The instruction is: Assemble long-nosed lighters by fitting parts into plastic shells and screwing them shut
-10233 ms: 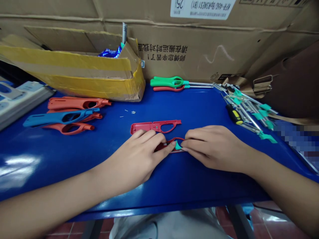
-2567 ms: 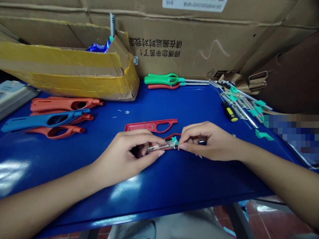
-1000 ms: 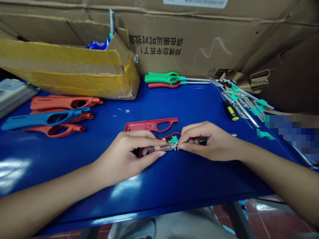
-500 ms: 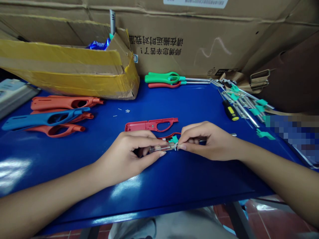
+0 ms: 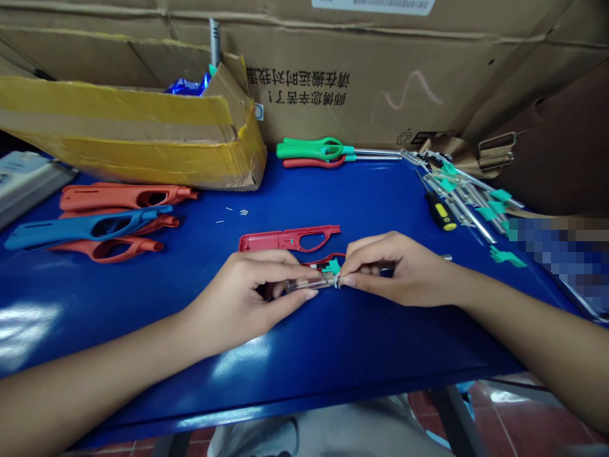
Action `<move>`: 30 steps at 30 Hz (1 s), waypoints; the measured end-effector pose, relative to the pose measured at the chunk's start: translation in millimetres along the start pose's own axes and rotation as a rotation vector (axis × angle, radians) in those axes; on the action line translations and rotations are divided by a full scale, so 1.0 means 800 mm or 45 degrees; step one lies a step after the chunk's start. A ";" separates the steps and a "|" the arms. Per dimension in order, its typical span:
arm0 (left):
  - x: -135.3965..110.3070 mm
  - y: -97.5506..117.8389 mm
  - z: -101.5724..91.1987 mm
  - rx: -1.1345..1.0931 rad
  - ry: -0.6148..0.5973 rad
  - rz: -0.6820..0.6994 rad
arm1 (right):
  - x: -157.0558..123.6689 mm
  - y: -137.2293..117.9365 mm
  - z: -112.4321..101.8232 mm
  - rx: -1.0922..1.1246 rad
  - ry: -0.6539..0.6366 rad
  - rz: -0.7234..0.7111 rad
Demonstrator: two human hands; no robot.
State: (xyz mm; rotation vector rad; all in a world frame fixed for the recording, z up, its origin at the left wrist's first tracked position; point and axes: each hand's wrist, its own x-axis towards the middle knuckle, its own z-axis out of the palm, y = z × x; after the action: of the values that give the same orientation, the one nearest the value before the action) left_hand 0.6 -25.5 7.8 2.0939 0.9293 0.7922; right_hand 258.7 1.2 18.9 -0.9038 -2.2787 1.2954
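Note:
My left hand (image 5: 247, 295) is closed around a clear lighter insert (image 5: 311, 281) with a small green trigger piece (image 5: 330, 268) at its right end. My right hand (image 5: 397, 270) pinches that same end, thumb and forefinger pressed together at the green piece. Both hands hover just above the blue table (image 5: 333, 343). Under them lies a red shell half (image 5: 328, 260), mostly hidden. Another red shell half (image 5: 290, 239) lies open just behind the hands.
Orange and blue shell halves (image 5: 102, 222) are stacked at the left. A yellow-taped cardboard box (image 5: 133, 136) stands at the back left. Green and red assembled lighters (image 5: 316, 154) lie at the back. A yellow-black screwdriver (image 5: 441, 212) and several metal tubes with green tips (image 5: 469, 193) sit at the right.
Ten seconds ago both hands pressed on the red shell on the table. Since then they have lifted the clear insert and hold it between them. Nothing moves over the last second.

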 end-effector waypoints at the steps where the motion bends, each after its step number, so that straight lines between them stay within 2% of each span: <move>1: 0.000 0.000 0.000 0.004 0.006 -0.002 | 0.001 -0.001 0.000 0.007 0.005 0.013; 9: -0.002 -0.001 0.000 0.067 0.090 0.029 | 0.001 -0.003 -0.001 0.235 0.067 0.185; 15: -0.001 0.001 0.001 0.038 0.124 0.027 | 0.002 -0.002 0.003 0.176 0.135 0.131; 30: -0.001 0.001 0.005 -0.031 0.136 -0.044 | 0.002 -0.005 0.006 0.196 0.158 0.204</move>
State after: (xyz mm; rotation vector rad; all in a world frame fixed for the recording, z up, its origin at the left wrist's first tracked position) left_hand 3.2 -28.2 5.8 2.0252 1.0051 0.9007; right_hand 253.2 -2.3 19.6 -1.0976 -2.0171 1.4174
